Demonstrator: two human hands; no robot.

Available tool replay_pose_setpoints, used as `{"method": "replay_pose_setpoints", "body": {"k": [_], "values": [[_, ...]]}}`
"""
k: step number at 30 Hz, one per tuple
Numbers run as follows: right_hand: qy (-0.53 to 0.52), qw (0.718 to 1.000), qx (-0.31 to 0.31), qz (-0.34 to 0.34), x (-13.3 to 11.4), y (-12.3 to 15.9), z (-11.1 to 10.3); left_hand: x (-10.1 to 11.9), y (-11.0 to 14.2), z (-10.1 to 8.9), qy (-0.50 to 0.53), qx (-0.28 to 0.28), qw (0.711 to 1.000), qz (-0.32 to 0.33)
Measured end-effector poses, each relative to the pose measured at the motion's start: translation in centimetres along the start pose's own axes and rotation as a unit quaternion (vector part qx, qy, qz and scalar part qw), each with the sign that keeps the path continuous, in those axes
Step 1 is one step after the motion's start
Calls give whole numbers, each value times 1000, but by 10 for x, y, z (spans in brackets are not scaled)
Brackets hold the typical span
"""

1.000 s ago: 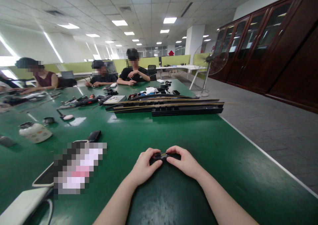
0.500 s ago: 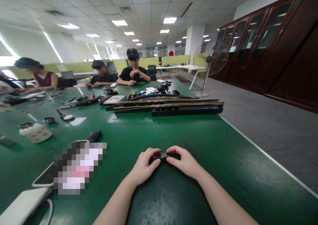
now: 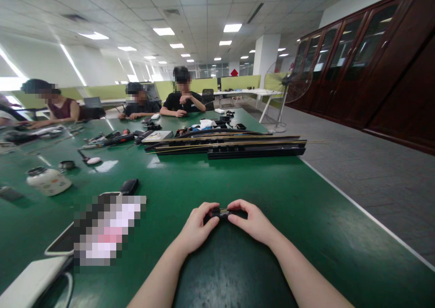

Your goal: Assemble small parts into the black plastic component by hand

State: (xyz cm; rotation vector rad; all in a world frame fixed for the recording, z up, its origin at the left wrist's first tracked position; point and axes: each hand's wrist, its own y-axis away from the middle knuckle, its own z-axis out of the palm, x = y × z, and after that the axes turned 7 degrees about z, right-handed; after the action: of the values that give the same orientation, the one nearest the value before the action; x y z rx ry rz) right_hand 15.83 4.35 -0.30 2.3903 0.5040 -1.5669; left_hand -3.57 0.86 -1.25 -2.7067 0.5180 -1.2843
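Observation:
A small black part [image 3: 223, 213] with a gold-coloured patch in its middle lies between my hands, low over the green table [image 3: 238, 181]. My left hand [image 3: 200, 226] grips its left end, thumb in front and fingers behind. Its right end is held the same way by my right hand [image 3: 249, 219]. The fingers cover both ends, and the part is too small to tell its exact kind.
Beyond my hands lies a stack of long black rails [image 3: 254, 151] with thin brass-coloured rods. To the left are a tablet-like device [image 3: 63, 240], a white box [image 3: 32, 281] with a cable and a round jar [image 3: 49, 183]. Several people sit along the table's far side.
My hands and the black part stay almost exactly in place. The people across the table shift only very slightly.

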Motion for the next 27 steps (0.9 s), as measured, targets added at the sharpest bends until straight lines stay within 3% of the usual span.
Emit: {"method": "replay_pose_setpoints", "body": {"k": [27], "values": [[96, 994, 26, -48, 2, 3, 6, -1, -1, 2, 21, 4, 1000, 11]]}}
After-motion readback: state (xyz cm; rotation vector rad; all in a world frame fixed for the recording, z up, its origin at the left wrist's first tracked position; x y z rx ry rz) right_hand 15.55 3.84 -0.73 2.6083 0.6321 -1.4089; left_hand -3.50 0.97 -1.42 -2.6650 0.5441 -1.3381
